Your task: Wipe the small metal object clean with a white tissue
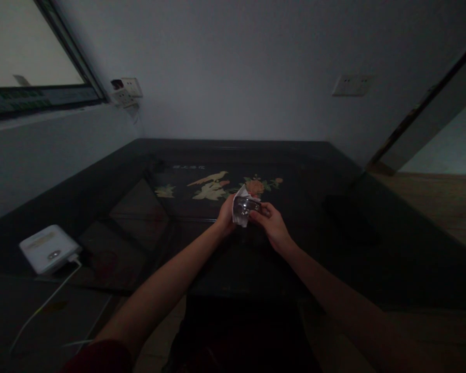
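Both my hands meet above the dark glass-topped table. My left hand is closed on a small crinkled white wrapper with a dark, shiny object inside it. My right hand pinches the same wrapper from the right side with thumb and fingers. The room is dim, so I cannot make out what the dark object is. Under the hands the tabletop shows a painted bird-and-flower inlay.
A white power bank with a white cable lies at the table's left front. Wall sockets sit in the left corner, another socket plate on the far wall. A window is upper left, a doorway right.
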Available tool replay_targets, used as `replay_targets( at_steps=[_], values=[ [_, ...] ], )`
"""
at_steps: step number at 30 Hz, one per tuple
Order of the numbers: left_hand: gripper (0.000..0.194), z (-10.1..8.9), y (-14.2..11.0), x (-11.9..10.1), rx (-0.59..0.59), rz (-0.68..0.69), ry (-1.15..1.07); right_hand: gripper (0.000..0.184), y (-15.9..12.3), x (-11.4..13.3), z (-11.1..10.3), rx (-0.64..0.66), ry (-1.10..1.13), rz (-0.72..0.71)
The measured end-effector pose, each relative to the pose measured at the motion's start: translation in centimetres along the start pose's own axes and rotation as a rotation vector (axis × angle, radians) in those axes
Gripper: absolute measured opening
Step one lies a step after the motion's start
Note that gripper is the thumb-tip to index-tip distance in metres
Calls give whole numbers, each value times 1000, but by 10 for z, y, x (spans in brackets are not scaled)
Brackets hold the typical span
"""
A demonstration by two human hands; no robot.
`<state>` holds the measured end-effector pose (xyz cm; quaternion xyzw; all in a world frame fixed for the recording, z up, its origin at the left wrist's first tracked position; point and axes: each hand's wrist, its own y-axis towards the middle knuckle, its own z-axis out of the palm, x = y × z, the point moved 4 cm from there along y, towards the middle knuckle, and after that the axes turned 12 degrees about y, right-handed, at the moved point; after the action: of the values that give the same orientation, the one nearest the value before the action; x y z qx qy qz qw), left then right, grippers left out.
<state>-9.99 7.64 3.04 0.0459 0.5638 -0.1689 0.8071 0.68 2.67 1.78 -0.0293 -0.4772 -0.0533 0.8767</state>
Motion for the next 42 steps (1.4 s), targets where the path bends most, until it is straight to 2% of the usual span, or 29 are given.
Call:
replay_targets(
  at_steps=[5, 11, 14, 18, 22, 25, 28, 31, 36, 39, 42],
  values=[
    [35, 5, -5, -1, 60, -64, -114, 46, 1, -1, 2, 35, 38, 1],
    [30, 0, -4, -3, -62, 47, -41, 44, 2, -3, 2, 42, 41, 10],
    [29, -3, -7, -7, -113, 177, 123, 45, 1, -3, 1, 30, 25, 14],
    [29, -3, -19, -20, -189, 439, 463, 47, 1, -1, -1, 3, -30, -15],
    [23, 5, -32, -28, -145, 649, 698, 47, 2, -2, -3, -14, -77, -35],
    [23, 7, -35, -30, -136, 701, 742, 45, 2, -2, -4, -34, -86, -20],
    [25, 2, -29, -29, -183, 626, 662, 44, 1, 0, -2, -29, -94, -21],
    [26, -5, -16, -22, -189, 442, 465, 46, 0, 1, 0, -26, -81, -23],
    [31, 1, -3, -6, 6, 75, 39, 45, -1, 3, 1, 8, -50, -51],
    [35, 6, -3, -3, 76, -18, -72, 44, -1, 4, 2, 42, -45, -59],
    [36, 6, -3, -2, 78, -30, -90, 45, -1, 5, 4, 56, -54, -55]
  ],
)
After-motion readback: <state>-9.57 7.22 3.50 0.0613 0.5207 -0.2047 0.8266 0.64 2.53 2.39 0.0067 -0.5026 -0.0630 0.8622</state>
